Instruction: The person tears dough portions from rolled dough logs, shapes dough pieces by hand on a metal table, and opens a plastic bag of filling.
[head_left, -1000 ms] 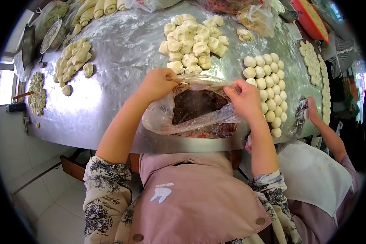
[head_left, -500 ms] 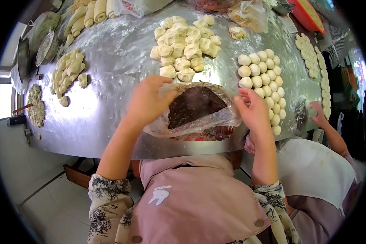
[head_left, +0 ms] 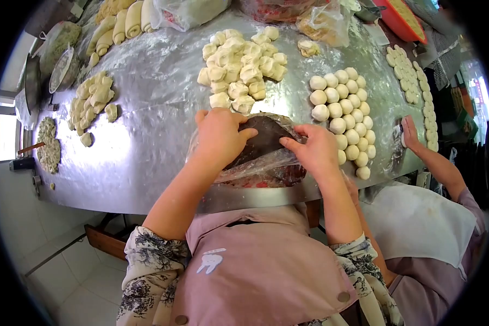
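Observation:
A clear plastic bag (head_left: 236, 175) lies open at the table's front edge, with a smooth mass of dark brown paste (head_left: 263, 136) showing in its mouth. At the left rim of the bag, my left hand (head_left: 218, 136) has its fingers curled over the plastic and its thumb reaching in over the paste. My right hand (head_left: 316, 149) pinches the opposite rim, thumb and forefinger close to the paste. Just beyond the bag is a heap of torn dough pieces (head_left: 242, 62). Rows of round dough balls (head_left: 345, 108) sit right of my right hand.
On the left lie more dough pieces (head_left: 95, 92) and a pale chopped mixture (head_left: 48, 146). Dough rolls (head_left: 133, 22) and filled plastic bags (head_left: 190, 11) stand along the back. A co-worker's hand (head_left: 410, 133) presses on the metal table at right, near flattened dough rounds (head_left: 402, 70).
Both my hands have moved inward over the bag, closer together, and the paste bulges up more. The co-worker's hand has shifted up and left and now lies flatter. The view has shifted slightly.

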